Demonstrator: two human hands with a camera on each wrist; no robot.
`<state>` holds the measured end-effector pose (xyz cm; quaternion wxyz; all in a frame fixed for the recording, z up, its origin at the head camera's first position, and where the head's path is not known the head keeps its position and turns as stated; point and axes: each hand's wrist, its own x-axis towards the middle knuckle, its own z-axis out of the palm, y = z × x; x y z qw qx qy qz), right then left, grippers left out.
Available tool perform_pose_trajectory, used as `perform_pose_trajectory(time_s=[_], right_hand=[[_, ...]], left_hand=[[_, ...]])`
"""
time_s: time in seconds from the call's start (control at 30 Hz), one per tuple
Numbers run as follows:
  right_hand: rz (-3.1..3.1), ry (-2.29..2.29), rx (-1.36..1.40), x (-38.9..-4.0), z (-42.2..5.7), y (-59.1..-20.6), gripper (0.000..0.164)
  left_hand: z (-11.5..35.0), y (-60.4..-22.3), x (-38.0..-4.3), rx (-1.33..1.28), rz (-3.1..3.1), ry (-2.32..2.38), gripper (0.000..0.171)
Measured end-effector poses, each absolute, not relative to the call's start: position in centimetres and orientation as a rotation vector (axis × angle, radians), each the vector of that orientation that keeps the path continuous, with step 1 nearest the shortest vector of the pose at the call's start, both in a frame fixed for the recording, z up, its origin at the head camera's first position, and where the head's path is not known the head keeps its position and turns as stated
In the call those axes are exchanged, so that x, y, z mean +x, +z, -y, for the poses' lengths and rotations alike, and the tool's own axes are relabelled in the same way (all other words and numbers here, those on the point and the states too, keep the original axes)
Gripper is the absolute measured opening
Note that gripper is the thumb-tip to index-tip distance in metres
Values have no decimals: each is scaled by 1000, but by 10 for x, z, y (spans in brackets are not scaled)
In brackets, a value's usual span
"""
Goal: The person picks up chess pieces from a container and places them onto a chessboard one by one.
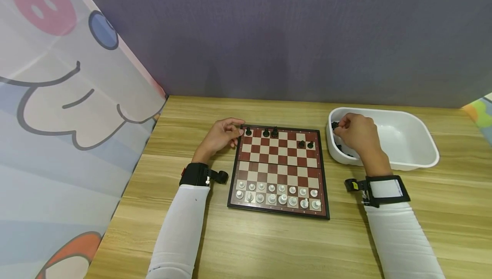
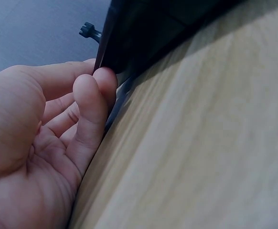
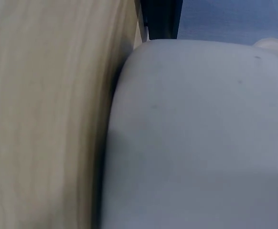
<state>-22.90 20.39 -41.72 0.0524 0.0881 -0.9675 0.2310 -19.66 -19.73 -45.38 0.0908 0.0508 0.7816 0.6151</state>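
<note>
A folding chessboard (image 1: 282, 168) with red and cream squares lies on the table, white chessmen (image 1: 282, 198) filling its two near rows. Several black chessmen (image 1: 274, 132) stand along its far rows. My left hand (image 1: 222, 136) pinches the board's far left corner between thumb and fingers; the left wrist view shows fingertips (image 2: 89, 90) against the dark edge. My right hand (image 1: 357, 133) reaches into the left end of a white plastic box (image 1: 407, 142), fingers bent down at black pieces (image 1: 338, 147) there. Its fingertips are partly hidden, and I cannot tell whether they hold a piece.
The box stands just right of the board, its wall (image 3: 201, 129) filling much of the right wrist view. A grey partition (image 1: 269, 35) rises behind the wooden table (image 1: 269, 245). On the left is a cartoon-printed wall covering (image 1: 77, 121).
</note>
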Motion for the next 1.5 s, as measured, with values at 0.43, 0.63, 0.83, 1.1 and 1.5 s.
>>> perform_pose_trajectory(time_s=[0.43, 0.63, 0.83, 1.1, 1.5], right_hand=[[2790, 746, 249, -226, -200, -415, 10], [2727, 780, 239, -224, -199, -410, 10], [2709, 791, 239, -224, -198, -406, 11], [2671, 816, 237, -224, -196, -400, 11], [2657, 871, 297, -222, -191, -397, 11]], left_hand=[[198, -455, -197, 146, -2310, 1829, 34], [198, -455, -197, 147, -2314, 1822, 35], [198, -455, -197, 152, -2305, 1829, 36], [198, -455, -198, 134, -2304, 1838, 33], [198, -454, -197, 138, -2316, 1822, 32]])
